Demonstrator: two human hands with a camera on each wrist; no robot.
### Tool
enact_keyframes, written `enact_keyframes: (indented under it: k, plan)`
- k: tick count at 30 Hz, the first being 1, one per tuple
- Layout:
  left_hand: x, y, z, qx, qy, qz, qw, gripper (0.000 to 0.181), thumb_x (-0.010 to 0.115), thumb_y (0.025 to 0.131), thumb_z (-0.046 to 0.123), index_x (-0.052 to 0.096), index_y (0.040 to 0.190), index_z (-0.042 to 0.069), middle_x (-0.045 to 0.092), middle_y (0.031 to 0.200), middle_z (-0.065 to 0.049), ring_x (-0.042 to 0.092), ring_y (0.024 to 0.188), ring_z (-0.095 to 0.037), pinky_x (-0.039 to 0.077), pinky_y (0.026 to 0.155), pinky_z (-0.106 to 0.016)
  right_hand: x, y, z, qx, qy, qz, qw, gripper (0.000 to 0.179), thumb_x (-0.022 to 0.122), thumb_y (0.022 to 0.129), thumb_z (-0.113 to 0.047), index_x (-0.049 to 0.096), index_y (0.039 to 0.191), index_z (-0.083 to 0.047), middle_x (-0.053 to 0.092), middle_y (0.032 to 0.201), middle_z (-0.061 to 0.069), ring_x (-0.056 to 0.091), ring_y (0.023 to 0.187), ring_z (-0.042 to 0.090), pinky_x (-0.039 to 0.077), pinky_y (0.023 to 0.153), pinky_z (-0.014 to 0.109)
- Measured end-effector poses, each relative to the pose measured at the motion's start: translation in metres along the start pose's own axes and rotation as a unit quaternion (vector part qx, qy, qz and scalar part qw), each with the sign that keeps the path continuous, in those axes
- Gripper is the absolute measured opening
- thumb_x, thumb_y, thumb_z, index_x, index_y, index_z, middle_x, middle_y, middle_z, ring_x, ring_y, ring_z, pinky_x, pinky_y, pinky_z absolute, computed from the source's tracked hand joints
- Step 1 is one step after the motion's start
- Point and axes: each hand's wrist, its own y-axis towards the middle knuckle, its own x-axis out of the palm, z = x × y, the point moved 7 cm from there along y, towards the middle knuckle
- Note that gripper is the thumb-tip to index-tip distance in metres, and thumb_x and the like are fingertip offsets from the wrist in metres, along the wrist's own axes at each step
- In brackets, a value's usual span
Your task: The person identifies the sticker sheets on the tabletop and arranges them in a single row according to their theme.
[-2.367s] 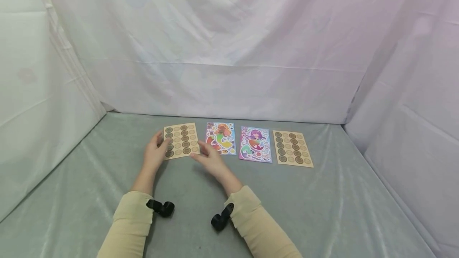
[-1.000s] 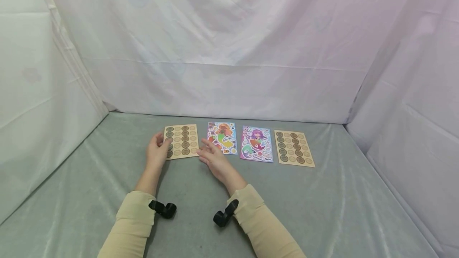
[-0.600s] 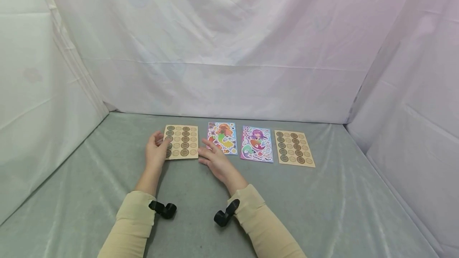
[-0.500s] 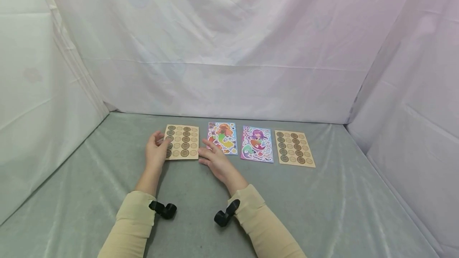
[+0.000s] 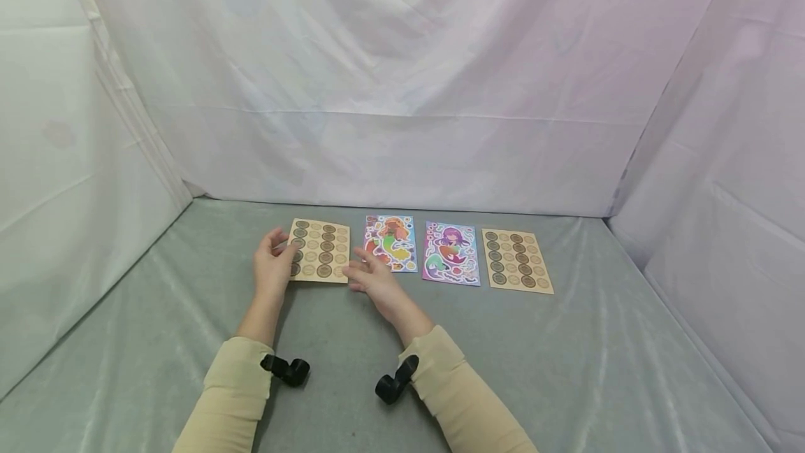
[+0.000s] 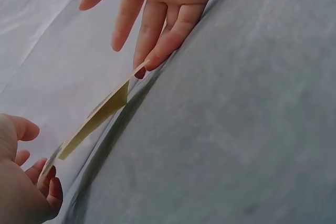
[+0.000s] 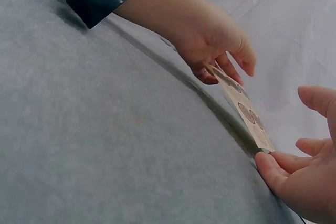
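On a grey cloth-covered counter (image 5: 503,369) in front of me, a person holds a tan sheet (image 5: 323,247) at the left end of a row of four sheets. Round stickers cover it in columns, dark alternating with light. The left hand (image 5: 270,272) pinches its left edge, thumb on top and fingers curled behind. The right hand (image 5: 383,289) meets the sheet's lower right corner with its tips, the other fingers spread; I cannot tell whether it pinches. The sheet is tilted and slightly bent, its near edge raised so that the underside shows.

To its right lie, well spaced, an orange-haired mermaid sheet (image 5: 390,243), partly hidden behind the right hand's fingertips, then a purple-haired mermaid sheet (image 5: 451,254), then a matching round-sticker sheet (image 5: 517,261). Beige sleeves (image 5: 229,390) cover the forearms, each with a small black camera (image 5: 286,369) at the wrist. Pale curtains (image 5: 409,152) enclose the counter.
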Motion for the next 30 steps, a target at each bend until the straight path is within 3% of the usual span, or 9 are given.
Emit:
enact_keyframes:
  k: [8, 16, 23, 30]
  plan:
    - [-0.001, 0.0, 0.004, 0.016, 0.014, 0.005, 0.9998, 0.049, 0.059, 0.092, 0.007, 0.047, 0.139, 0.006, 0.053, 0.133, -0.01, 0.047, 0.112, -0.023, 0.041, 0.09, -0.034, -0.002, -0.006, -0.01, -0.022, -0.049, 0.026, 0.9982, 0.057, 0.062, 0.093, -0.014, 0.039, 0.143, 0.002, 0.055, 0.128, 0.023, 0.059, 0.109, 0.03, 0.051, 0.087, 0.037]
    - [-0.002, -0.001, 0.01, 0.022, 0.014, 0.002, 0.9997, 0.053, 0.06, 0.087, -0.001, 0.049, 0.138, 0.008, 0.054, 0.132, -0.009, 0.047, 0.103, -0.018, 0.042, 0.081, -0.027, -0.01, -0.004, -0.012, -0.034, -0.036, 0.049, 0.9976, 0.051, 0.062, 0.093, -0.008, 0.043, 0.138, 0.007, 0.062, 0.116, 0.022, 0.061, 0.098, 0.042, 0.051, 0.086, 0.045]
    - [-0.001, -0.003, 0.015, 0.025, 0.016, -0.006, 0.9995, 0.056, 0.063, 0.085, -0.003, 0.05, 0.138, 0.01, 0.055, 0.128, -0.007, 0.051, 0.093, -0.014, 0.045, 0.068, -0.018, -0.016, -0.003, -0.013, -0.053, -0.026, 0.081, 0.995, 0.049, 0.064, 0.091, -0.009, 0.048, 0.135, 0.005, 0.067, 0.106, 0.016, 0.067, 0.089, 0.024, 0.055, 0.077, 0.035]
    - [0.001, -0.005, 0.022, 0.036, 0.019, -0.013, 0.9991, 0.058, 0.064, 0.085, -0.003, 0.048, 0.139, 0.01, 0.055, 0.126, -0.01, 0.055, 0.093, -0.013, 0.048, 0.067, -0.017, -0.02, -0.004, -0.017, -0.056, 0.001, 0.11, 0.9924, 0.047, 0.066, 0.087, -0.001, 0.053, 0.132, 0.003, 0.068, 0.091, 0.008, 0.066, 0.075, 0.015, 0.057, 0.072, 0.034]
